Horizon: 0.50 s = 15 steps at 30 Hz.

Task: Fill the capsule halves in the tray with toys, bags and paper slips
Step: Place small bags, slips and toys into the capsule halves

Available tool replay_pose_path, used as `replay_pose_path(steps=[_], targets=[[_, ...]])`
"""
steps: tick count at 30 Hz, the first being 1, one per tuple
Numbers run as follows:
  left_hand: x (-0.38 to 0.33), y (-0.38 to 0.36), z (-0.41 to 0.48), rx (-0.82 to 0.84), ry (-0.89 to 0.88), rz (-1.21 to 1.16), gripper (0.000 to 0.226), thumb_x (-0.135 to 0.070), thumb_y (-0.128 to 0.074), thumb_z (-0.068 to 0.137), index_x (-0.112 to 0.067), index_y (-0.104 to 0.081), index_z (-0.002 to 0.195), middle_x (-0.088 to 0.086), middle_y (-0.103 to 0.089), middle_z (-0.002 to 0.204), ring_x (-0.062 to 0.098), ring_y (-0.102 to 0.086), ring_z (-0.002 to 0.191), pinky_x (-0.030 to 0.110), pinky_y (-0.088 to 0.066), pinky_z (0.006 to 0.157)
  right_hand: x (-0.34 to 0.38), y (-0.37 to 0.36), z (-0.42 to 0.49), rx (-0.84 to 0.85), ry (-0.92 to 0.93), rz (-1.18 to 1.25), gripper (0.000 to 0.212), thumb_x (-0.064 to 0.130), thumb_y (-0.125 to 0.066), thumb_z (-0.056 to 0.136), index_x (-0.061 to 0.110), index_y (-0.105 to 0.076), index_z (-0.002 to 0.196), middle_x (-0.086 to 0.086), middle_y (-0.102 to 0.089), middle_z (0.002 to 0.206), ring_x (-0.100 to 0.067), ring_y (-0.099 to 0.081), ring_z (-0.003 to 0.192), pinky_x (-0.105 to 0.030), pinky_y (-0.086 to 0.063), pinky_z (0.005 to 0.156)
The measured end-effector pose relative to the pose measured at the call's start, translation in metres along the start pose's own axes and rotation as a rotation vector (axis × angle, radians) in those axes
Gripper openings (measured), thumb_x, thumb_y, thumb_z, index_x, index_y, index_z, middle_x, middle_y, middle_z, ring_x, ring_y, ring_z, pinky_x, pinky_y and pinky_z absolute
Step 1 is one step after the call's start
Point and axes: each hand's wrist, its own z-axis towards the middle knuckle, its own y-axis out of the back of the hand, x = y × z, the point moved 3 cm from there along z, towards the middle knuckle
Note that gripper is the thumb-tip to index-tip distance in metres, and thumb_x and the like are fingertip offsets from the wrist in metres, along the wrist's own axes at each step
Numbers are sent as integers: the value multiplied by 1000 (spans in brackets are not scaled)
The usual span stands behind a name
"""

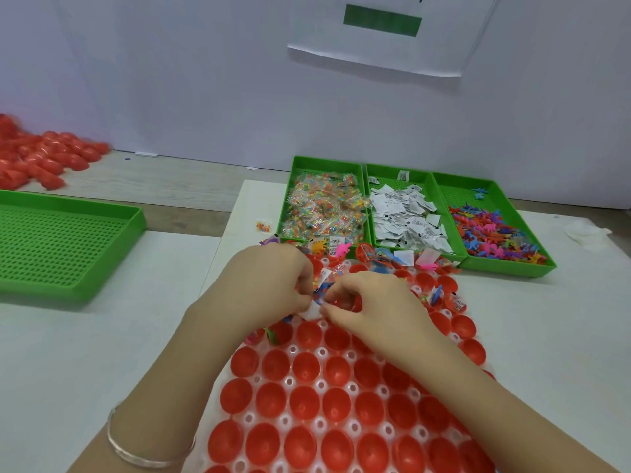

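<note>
- L & R: left grip [269,281] & right grip [368,302] met fingertip to fingertip, fingers curled, both pinching one small bundle [316,297]: white slip w/ coloured bits, exact makeup unclear.
- Bundle sat just above the far-middle rows of the white tray [322,352], which lay at the table's [85,353] near edge, centre-right.
- Tray pockets held red capsule halves [305,402], open side up; halves in the far rows [341,252] carried toys, bags & slips.
- Silver bracelet [146,452] on the left wrist.
- Just beyond the tray, toward the far-right corner, 3 green bins side by side: bags bin [327,162] w/ clear bags [321,209], slips bin [392,169] w/ paper slips [406,216], toys bin [505,268] w/ small coloured toys [495,233].
- One loose bag [263,226] on the table just left of the bags bin.
- Green perforated tray [61,244] at the left edge.
- Pile of red halves [41,155] at the far-left corner, by the wall.
- Paper sheet [382,35] w/ green bar on the wall.
</note>
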Motion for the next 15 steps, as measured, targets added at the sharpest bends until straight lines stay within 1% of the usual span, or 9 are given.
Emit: replay_pose_path(steps=[2, 4, 6, 7, 10, 12, 15], targets=[[-4, -4, 1, 6, -25, 51, 4, -32, -63, 82, -29, -65, 80, -10, -55, 79, 11, -55, 79, 24, -41, 65, 1, -1, 0, -16, -23, -32, 9, 40, -66, 80, 34, -60, 76, 13, -60, 75, -4, -56, 78, -32, -48, 70], [-8, -8, 2, 11, -58, 70, 6, -31, -63, 82, -28, -61, 78, -7, -59, 83, 13, -57, 82, 23, -44, 69, 1, -2, 0, -43, -41, -48, 14, 43, -66, 77, 36, -55, 74, 15, -58, 73, -4, -55, 77, -29, -45, 66], [-9, -9, 3, 17, -79, 57, 4, -32, -64, 81, -28, -65, 81, -7, -61, 85, 12, -58, 85, 24, -47, 72, 0, -4, 1, -56, -54, -71, 17, 49, -64, 75, 36, -55, 81, 14, -58, 74, -4, -54, 77, -26, -41, 61], [-8, -9, 3, 20, -82, 39, 6, -32, -65, 81, -28, -68, 85, -8, -61, 85, 11, -58, 84, 24, -47, 72, 0, -4, 1, -56, -57, -84, 20, 51, -63, 74, 36, -56, 85, 14, -57, 74, -4, -53, 77, -25, -38, 58], [-2, -7, 2, 29, -74, -18, 9, -32, -67, 80, -29, -71, 88, -9, -61, 82, 8, -57, 82, 24, -43, 69, 2, -7, 3, -48, -51, -123, 28, 55, -59, 73, 37, -58, 95, 18, -48, 68, -3, -51, 76, -19, -31, 53], [0, -6, 2, 24, -73, -44, 8, -30, -68, 80, -29, -72, 87, -10, -62, 82, 7, -57, 79, 23, -41, 67, 5, -9, 4, -51, -44, -160, 29, 55, -59, 73, 36, -60, 94, 17, -44, 65, -4, -55, 81, -21, -30, 53], [2, -6, 2, 53, -66, -90, 8, -27, -69, 79, -30, -73, 84, -9, -63, 81, 8, -58, 77, 27, -49, 70, 8, -11, 7, -54, -42, -198, 24, 55, -60, 74, 34, -57, 86, 15, -46, 68, -8, -58, 86, -26, -31, 56]])
